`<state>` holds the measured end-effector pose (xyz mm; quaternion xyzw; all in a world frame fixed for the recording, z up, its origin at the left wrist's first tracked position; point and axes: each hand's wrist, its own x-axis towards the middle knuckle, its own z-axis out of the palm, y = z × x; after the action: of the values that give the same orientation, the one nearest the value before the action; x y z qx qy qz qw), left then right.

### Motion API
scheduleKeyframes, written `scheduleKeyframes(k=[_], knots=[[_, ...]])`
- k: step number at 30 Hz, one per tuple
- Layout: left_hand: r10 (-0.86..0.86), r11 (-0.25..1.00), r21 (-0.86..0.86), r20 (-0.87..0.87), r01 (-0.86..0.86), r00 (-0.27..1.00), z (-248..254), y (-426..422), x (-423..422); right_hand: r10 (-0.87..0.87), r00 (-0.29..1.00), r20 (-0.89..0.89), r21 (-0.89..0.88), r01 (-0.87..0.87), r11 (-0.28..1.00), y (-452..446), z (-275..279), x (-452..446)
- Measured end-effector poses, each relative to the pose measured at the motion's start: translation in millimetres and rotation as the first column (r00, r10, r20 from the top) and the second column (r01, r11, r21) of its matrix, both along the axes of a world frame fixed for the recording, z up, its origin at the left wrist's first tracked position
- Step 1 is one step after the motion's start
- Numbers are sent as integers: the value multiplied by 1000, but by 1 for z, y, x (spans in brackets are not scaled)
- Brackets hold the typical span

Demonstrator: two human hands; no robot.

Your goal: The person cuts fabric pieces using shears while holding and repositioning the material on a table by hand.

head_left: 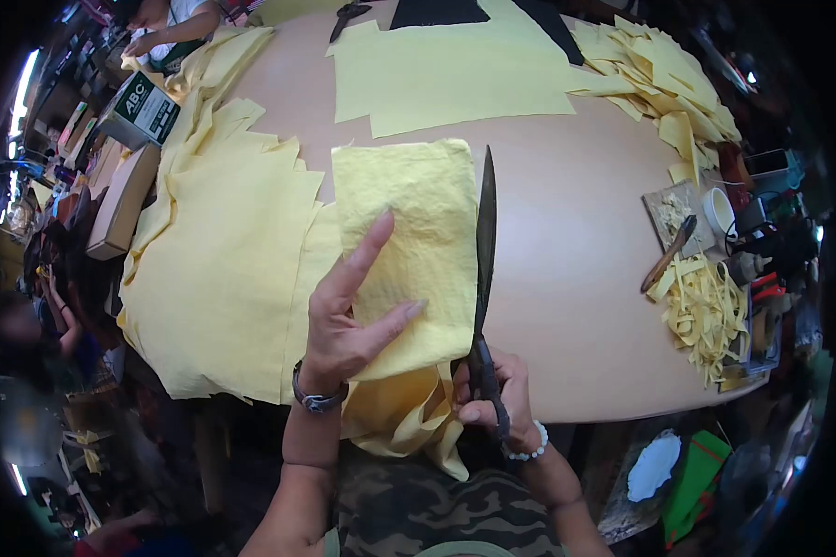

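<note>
My left hand grips a rectangular piece of yellow fabric, its index finger and thumb lying over the front and the other fingers mostly hidden. In my right hand is a pair of large dark scissors, fingers wrapped round the handles. The blades point away from me, along the right edge of the fabric piece; they look closed or nearly so. Below the piece, a folded length of yellow fabric hangs over the table edge toward my lap.
Layered yellow fabric covers the table's left side. A large yellow sheet lies at the back, near another pair of scissors. Yellow scraps and a wooden-handled tool sit at right. A person works at back left.
</note>
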<state>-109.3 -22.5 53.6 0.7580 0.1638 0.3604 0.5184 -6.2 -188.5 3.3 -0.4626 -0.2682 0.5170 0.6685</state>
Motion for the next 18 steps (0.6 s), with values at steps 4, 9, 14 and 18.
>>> scheduleKeyframes(k=[4, 9, 14, 18], knots=[[-19, 1000, 20, 2, 19, 1000, -2, -3, -2, -34, 999, 18, 6, 34, 999, 8, 2, 5], [-18, 1000, -25, -6, 18, 1000, -6, -2, -3, -64, 995, 72, 48, 60, 997, 10, -4, 5], [20, 998, 53, -18, -19, 1000, -11, 6, -2, -80, 971, 224, -114, 107, 988, 9, 2, 7], [125, 979, -171, 90, -109, 988, -8, 18, -6, -100, 872, 479, -310, 275, 910, 9, 16, 33]])
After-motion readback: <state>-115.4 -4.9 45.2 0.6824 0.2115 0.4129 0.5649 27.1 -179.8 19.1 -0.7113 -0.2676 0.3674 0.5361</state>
